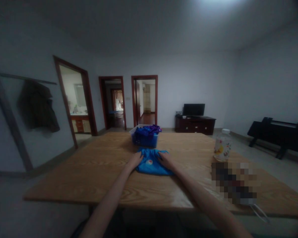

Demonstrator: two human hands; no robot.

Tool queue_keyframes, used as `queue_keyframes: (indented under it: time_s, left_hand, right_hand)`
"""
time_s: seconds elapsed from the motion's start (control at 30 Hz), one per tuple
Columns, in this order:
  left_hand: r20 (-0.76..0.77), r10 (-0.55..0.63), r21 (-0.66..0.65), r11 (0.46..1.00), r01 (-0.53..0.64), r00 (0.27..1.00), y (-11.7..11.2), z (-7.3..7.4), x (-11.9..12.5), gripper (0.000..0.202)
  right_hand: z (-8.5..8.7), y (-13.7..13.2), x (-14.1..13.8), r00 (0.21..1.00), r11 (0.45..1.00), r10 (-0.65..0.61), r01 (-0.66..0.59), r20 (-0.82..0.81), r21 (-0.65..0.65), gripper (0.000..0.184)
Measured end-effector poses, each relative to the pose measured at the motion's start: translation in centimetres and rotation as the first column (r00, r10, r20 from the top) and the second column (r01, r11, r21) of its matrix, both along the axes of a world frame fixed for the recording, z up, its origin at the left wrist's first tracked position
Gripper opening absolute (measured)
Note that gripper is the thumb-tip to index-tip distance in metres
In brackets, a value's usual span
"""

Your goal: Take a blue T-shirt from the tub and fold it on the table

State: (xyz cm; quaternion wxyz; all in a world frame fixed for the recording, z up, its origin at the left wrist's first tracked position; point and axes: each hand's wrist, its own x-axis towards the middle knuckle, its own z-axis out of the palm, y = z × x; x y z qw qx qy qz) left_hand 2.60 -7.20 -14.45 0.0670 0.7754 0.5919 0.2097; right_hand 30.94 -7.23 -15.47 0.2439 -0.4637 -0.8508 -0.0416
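Observation:
A folded blue cloth [151, 162] with a small round badge lies on the wooden table [94, 172] in front of me. My left hand [136, 159] rests flat on its left edge, fingers stretched out. On the cloth's right edge my right hand [164, 159] lies flat as well. Just behind the cloth stands a clear plastic tub [144, 138] filled with blue and purple fabric [148, 130].
A plastic bottle [222, 145] with a white cap stands at the table's right, near a blurred patch. Beyond the table are three doorways, a dark TV cabinet [195, 124] with a screen, a dark bench [278, 133] at right, and a coat [37, 106] hanging at left.

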Motion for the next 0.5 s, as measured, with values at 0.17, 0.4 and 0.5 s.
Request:
queue_keyframes:
  time_s: [0.17,0.4,0.5]
  left_hand:
    - [0.015,-0.048,0.003,0.999,0.048,0.999,0.9,-0.8,-0.3,0.035]
    - [-0.021,-0.023,-0.005,1.000,0.023,1.000,1.5,-1.4,-0.4,0.034]
    - [0.003,-0.035,-0.006,0.999,0.035,0.999,1.3,-1.2,-0.5,0.033]
  right_hand:
    - [1.0,-2.8,-2.6,0.989,0.988,0.143,-0.145,0.048,0.047,0.012]
    - [0.3,-4.7,-5.4,0.950,0.959,0.281,-0.285,0.137,0.011,0.009]
    - [0.6,-4.4,-4.9,0.959,0.964,0.264,-0.266,0.107,0.011,0.013]
